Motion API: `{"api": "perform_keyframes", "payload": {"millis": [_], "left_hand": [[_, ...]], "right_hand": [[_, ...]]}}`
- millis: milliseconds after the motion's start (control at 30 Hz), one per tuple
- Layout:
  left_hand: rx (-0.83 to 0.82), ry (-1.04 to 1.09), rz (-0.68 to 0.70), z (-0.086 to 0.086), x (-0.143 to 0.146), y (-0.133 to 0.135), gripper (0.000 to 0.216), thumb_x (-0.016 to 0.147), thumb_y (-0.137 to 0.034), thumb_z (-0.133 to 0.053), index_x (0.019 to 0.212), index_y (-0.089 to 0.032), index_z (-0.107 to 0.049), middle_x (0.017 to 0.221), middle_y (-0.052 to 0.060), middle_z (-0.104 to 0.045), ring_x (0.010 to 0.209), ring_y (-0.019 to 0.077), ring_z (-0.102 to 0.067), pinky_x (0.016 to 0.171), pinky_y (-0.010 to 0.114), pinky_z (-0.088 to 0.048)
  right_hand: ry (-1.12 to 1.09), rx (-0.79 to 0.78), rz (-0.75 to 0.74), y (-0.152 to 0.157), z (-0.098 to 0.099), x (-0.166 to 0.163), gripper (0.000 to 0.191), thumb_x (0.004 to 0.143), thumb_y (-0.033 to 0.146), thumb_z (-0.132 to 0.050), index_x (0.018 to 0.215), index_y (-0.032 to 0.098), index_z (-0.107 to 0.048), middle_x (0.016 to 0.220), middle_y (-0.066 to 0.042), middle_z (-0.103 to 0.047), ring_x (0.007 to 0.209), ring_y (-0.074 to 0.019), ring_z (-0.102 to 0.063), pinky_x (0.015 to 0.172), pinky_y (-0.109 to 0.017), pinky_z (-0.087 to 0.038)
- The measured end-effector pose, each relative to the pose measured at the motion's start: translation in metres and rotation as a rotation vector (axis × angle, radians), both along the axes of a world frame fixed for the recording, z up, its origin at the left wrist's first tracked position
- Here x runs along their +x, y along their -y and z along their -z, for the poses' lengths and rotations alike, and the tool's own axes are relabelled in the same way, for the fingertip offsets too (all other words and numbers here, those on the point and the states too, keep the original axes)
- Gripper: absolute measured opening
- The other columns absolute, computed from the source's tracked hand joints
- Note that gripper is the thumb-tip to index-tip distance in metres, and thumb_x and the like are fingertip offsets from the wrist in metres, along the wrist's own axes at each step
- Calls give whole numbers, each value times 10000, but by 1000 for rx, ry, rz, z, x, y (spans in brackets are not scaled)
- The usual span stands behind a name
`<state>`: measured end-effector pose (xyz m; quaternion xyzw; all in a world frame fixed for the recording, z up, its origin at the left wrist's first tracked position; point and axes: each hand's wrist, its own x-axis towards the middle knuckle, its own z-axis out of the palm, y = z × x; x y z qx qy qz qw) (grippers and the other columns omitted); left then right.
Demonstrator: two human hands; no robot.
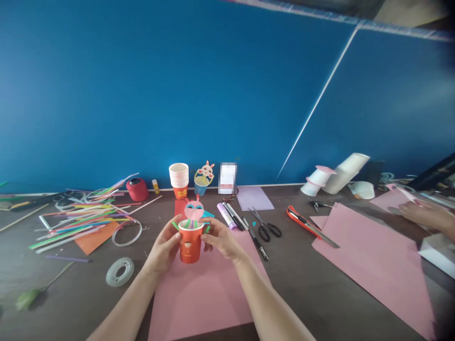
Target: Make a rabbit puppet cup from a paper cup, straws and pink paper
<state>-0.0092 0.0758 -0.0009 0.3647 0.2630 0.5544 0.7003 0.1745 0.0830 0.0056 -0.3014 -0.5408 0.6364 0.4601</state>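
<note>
Between my two hands is an orange-red paper cup point(190, 250), held upright over a pink sheet of paper point(206, 303). Green straws stick out at the cup's sides, and a pink paper bunny head point(194, 211) with blue eyes rises above its rim. My left hand point(165, 244) has its fingers closed around the cup's left side. On the opposite side, my right hand point(221, 239) pinches the cup near the green straw piece. Some fingertips are hidden behind the cup.
Loose straws point(81, 218), a tape roll point(120, 272) and stacked cups point(178, 177) lie left and behind. Rightward are markers point(231, 215), scissors point(265, 225), an orange utility knife point(309, 225) and pink paper point(369, 265). Another person's hand point(423, 213) is at far right.
</note>
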Motion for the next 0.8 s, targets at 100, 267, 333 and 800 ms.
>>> {"api": "perform_keyframes", "payload": {"millis": [100,267,333,800], "left_hand": [[34,-51,-22,1,0,-1,566,715,-226,-654,1236,-253,-435,1203,81,-540,980,225,-565,755,280,-462],[142,-175,-65,4,5,-1,736,647,-152,-705,1287,-254,-354,1271,89,-476,1169,266,-430,892,323,-407],[186,-230,-116,5,8,-1,802,626,-134,-717,1306,-265,-313,1285,81,-457,1206,266,-390,956,357,-351],[144,-408,-296,19,11,-4,869,506,-76,-747,1268,-250,-365,1186,81,-524,1091,255,-500,917,367,-380]], "right_hand": [[29,7,54,-1,2,-3,434,700,290,-671,1076,206,-471,712,52,-536,455,-54,-507,433,-192,-449],[43,40,133,-5,12,-7,446,694,299,-670,1057,216,-424,771,38,-522,511,-71,-518,441,-204,-456],[62,60,155,-6,15,-7,382,709,290,-658,1007,205,-435,777,31,-531,504,-71,-516,446,-210,-450],[36,3,383,-9,18,-11,329,682,270,-638,964,184,-492,752,8,-596,655,-137,-604,569,-262,-492]]}}
